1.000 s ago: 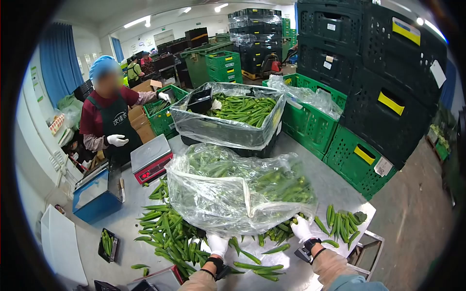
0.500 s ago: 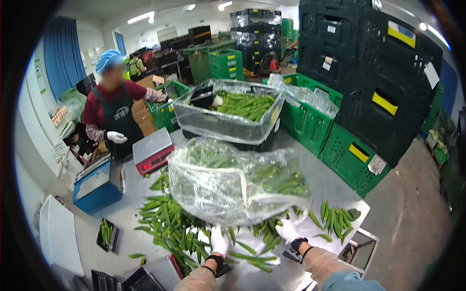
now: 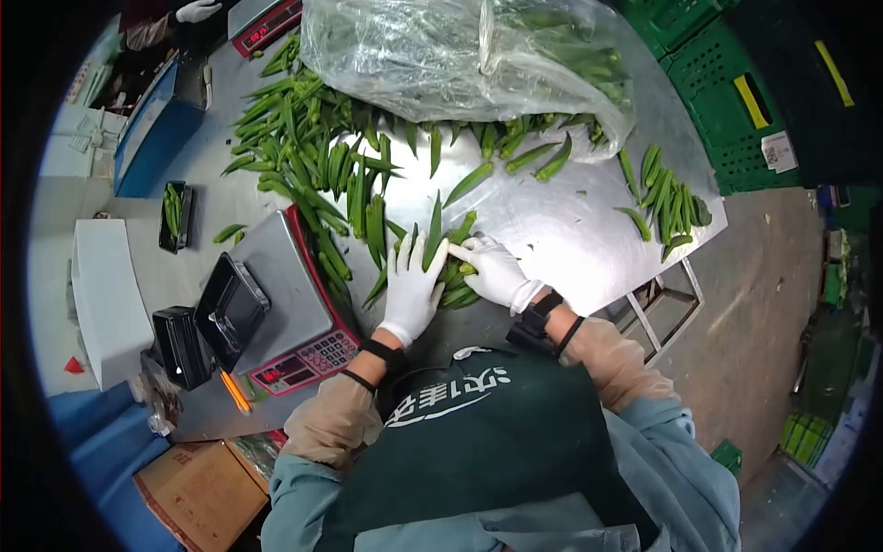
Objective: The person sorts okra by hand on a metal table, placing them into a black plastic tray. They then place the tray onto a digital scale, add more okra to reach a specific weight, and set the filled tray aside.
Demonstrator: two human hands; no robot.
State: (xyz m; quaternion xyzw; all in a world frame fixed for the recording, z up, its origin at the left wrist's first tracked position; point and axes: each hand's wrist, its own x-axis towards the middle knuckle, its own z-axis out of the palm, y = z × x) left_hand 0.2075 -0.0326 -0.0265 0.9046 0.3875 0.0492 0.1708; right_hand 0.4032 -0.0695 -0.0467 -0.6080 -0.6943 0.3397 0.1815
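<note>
My left hand (image 3: 411, 290), in a white glove, lies with fingers spread over okra pods near the table's front edge. Close beside it my right hand (image 3: 492, 269), also gloved, has its fingers curled against a small bunch of okra (image 3: 456, 286); the two hands nearly touch at the fingertips. How firmly the right fingers grip is partly hidden. A large okra pile (image 3: 317, 152) spreads behind and left of my hands. Farther back lies a clear plastic bag (image 3: 414, 60) with okra inside. More pods (image 3: 670, 198) lie at the table's right.
A red scale (image 3: 299, 304) stands at left with a black tray (image 3: 232, 308) on it. Another black tray (image 3: 175, 216) holds okra. Beyond are a blue box (image 3: 161, 124), green crates (image 3: 722, 110) and a co-worker's gloved hand (image 3: 198, 11). A cardboard box (image 3: 202, 492) sits below left.
The view has tilted down toward my apron. My hands have come closer together near the table's front edge, drawing okra between them, with more bare metal now showing between them and the bag.
</note>
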